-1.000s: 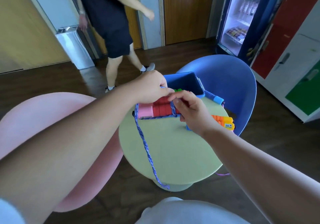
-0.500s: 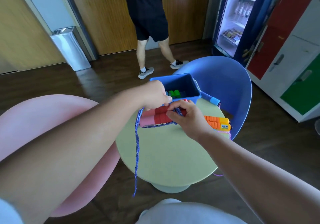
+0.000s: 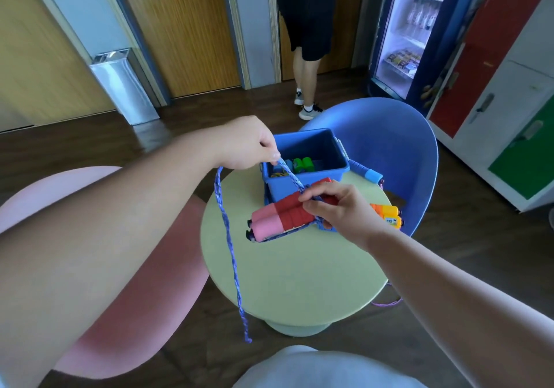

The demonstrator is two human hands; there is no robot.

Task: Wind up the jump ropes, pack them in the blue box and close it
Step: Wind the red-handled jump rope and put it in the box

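My left arm reaches in from nine o'clock. The left hand (image 3: 248, 145) has its fingers curled, pinching the blue rope (image 3: 230, 252) above the near rim of the blue box (image 3: 287, 188). One strand runs down to my right hand (image 3: 341, 207), and the loose end hangs past the edge of the green table (image 3: 299, 273) toward six o'clock. My right arm enters from four o'clock, and that hand grips the paired red-and-pink handles (image 3: 278, 218), tilted over the table's centre. The box stands open at twelve o'clock with green handles (image 3: 302, 164) inside. Orange handles (image 3: 386, 212) lie at three o'clock.
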